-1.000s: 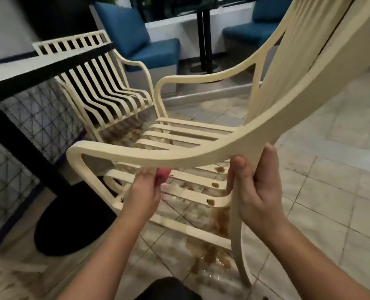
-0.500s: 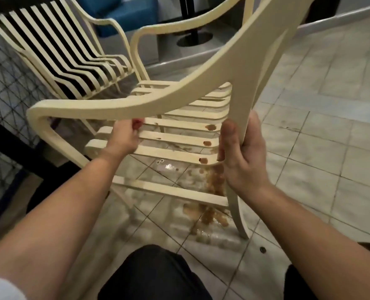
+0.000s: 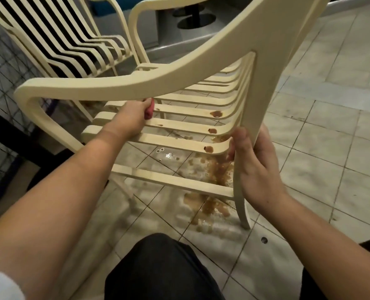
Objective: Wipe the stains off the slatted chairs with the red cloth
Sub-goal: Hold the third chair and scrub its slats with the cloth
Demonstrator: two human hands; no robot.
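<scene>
armrest (image 3: 114,87) over slats (image 3: 179,126); spill (image 3: 214,174) beneath

Stained cream chair (image 3: 136,83), red cloth (image 3: 150,109)

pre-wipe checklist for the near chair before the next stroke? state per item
1. Grip: left hand holds the red cloth: ok.
2. Support: right hand grips the near chair by its side frame: ok.
3. Contact: cloth on a big stain: not ok. The brown stains sit at the slats' right end, apart from the cloth.
4. Cloth condition, wet or soiled: cannot tell, as it is mostly hidden in the hand.
5. Floor: not ok. The floor spill lies under the seat.
</scene>
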